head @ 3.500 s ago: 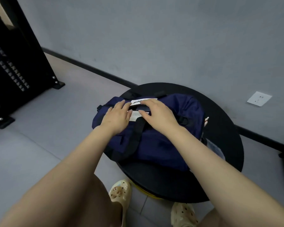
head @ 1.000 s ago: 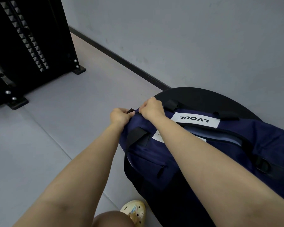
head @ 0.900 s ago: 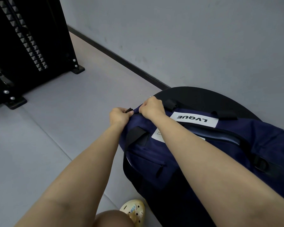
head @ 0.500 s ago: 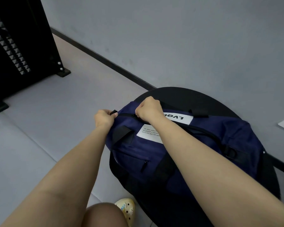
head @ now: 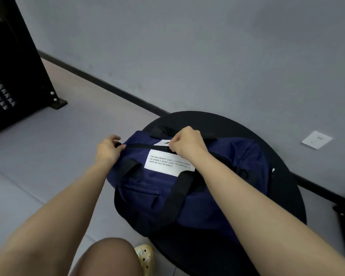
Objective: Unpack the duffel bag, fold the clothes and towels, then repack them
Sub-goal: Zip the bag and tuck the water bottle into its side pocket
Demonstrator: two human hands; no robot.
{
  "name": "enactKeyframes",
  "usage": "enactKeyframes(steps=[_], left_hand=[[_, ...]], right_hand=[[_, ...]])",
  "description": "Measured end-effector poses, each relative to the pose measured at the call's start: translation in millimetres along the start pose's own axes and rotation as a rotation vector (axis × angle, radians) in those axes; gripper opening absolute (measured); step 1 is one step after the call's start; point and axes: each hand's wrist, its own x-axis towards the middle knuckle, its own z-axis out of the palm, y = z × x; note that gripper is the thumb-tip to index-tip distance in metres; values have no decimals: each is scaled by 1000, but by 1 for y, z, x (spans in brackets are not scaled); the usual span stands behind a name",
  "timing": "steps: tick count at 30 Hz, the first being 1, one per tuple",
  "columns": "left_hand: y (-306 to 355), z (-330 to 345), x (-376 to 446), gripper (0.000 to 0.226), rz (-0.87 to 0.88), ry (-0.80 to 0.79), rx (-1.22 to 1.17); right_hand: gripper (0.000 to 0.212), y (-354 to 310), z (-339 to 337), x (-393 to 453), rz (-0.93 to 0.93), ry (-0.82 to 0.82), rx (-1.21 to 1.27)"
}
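left hand [head: 108, 151] is pinching the duffel bag [head: 187, 186] end, right hand [head: 184, 143] fingers pinching the zipper pull; a snag is risking jerking the bag off the desk [head: 277, 156].

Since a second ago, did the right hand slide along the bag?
Yes. The right hand moved along the zipper line, away from the left hand holding the bag's end, now above the white label.

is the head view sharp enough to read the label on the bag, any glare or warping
Head view: soft even light, no glare; the white label on the bag is mostly readable, slightly soft; wide-angle warping bends the baseboard; the black table loses detail in shadow.
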Motion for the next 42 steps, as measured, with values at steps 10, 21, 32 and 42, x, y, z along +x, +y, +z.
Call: enactKeyframes(steps=[10, 21, 32, 42], left_hand=[[73, 20, -69, 55, 695, -556, 227], [83, 25, -78, 29, 559, -349, 322], [111, 26, -109, 39, 529, -444, 416], [143, 93, -181, 47, 786, -419, 327]], right_hand=[[20, 19, -24, -26, -15, 71, 1], [24, 49, -71, -59, 51, 100, 91], [20, 91, -110, -95, 121, 141, 156], [18, 109, -113, -100, 156, 158, 188]])
